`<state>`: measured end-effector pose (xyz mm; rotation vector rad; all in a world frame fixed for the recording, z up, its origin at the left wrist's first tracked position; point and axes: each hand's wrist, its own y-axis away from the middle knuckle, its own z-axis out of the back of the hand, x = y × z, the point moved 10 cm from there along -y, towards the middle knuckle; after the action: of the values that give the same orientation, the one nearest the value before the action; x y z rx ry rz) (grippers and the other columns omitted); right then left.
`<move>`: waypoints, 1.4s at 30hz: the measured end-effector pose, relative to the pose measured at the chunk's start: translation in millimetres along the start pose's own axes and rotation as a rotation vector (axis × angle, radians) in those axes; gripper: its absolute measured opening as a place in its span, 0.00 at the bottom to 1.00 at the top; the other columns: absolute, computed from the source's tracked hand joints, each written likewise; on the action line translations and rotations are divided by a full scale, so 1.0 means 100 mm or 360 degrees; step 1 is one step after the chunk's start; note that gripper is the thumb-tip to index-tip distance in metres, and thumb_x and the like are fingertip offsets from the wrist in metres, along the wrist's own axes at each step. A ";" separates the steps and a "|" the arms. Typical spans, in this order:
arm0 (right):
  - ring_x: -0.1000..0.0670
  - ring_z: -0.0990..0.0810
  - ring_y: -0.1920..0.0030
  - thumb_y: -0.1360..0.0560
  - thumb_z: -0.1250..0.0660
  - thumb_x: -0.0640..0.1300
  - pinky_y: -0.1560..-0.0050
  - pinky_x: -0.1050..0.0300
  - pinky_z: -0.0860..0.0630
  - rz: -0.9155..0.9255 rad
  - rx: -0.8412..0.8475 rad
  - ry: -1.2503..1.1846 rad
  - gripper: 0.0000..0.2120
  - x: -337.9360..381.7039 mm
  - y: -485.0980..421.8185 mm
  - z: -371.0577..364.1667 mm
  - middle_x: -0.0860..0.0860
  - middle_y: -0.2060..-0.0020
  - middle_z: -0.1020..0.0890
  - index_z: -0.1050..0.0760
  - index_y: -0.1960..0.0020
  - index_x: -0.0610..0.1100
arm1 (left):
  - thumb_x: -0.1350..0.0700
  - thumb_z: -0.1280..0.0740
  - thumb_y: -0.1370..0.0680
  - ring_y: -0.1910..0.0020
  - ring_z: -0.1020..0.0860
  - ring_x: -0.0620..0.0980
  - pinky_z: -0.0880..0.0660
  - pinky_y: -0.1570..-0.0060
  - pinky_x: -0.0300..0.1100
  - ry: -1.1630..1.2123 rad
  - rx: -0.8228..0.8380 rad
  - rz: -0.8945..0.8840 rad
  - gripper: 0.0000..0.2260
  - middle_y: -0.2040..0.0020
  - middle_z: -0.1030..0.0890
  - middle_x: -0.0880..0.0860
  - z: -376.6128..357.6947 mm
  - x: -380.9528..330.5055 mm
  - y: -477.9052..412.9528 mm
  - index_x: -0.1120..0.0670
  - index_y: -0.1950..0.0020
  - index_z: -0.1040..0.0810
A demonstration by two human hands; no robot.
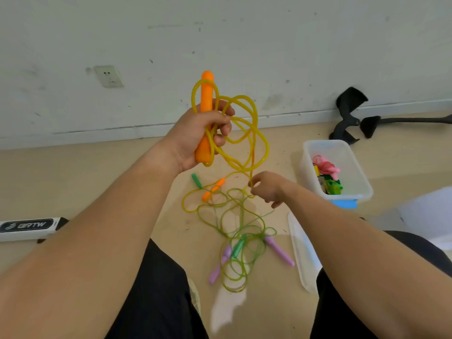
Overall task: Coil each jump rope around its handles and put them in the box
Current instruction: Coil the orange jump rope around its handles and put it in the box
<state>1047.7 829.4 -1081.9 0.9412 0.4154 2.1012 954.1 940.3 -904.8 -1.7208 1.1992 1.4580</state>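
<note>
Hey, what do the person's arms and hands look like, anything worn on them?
The left forearm and right forearm are bare, no sleeves showing. The left hand and right hand wear no gloves; no rings, watch or bracelet visible.

A white socket [108, 76] is set in the scuffed white wall [269, 33], above a pale baseboard [73, 138]. On the tan floor [97, 172], black curved parts [350, 97] are seen by the wall at the right, with a long black bar [411, 120] beside them. A white bar lettered "BRTW" [27, 227] is laid at the left edge. A clear lid [303, 253] is seen lower right, and a blue patch [346, 204] beyond it.
</note>
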 end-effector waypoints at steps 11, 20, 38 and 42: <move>0.52 0.21 0.63 0.25 0.29 0.52 0.57 0.54 0.19 0.0193 0.0578 0.0111 0.11 0.18 -0.01 -0.56 0.52 0.58 0.20 0.21 0.44 0.52 | 0.66 0.37 0.21 0.73 0.26 0.44 0.32 0.75 0.34 -0.0318 -0.0215 -0.0055 0.06 0.67 0.24 0.55 0.31 -0.04 -0.07 0.61 0.46 0.22; 0.47 0.23 0.52 0.26 0.29 0.59 0.66 0.54 0.22 0.0010 0.0052 -0.0168 0.38 0.23 -0.18 -0.18 0.46 0.42 0.25 0.40 0.23 0.48 | 0.65 0.37 0.21 0.73 0.28 0.45 0.33 0.75 0.34 -0.0310 -0.0134 -0.0041 0.06 0.68 0.24 0.54 0.22 -0.03 -0.05 0.59 0.50 0.21; 0.43 0.20 0.69 0.17 0.43 0.52 0.57 0.47 0.20 0.0579 -0.0600 -0.0444 0.23 0.44 0.56 1.05 0.45 0.71 0.23 0.29 0.67 0.45 | 0.55 0.22 0.32 0.67 0.20 0.46 0.29 0.65 0.39 -0.1806 -0.0059 0.0022 0.13 0.64 0.17 0.45 0.10 0.46 -0.43 0.50 0.50 0.21; 0.47 0.29 0.73 0.15 0.44 0.51 0.62 0.46 0.19 0.0924 -0.0529 -0.1095 0.23 0.56 0.97 1.31 0.46 0.74 0.33 0.34 0.65 0.40 | 0.46 0.20 0.34 0.59 0.19 0.45 0.28 0.59 0.40 -0.2035 0.0375 0.0024 0.21 0.59 0.18 0.43 -0.43 0.79 -0.50 0.45 0.45 0.23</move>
<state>1070.0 807.5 -912.3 1.6116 -0.6056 2.0542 1017.7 903.4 -977.1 -0.3604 0.5881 1.8150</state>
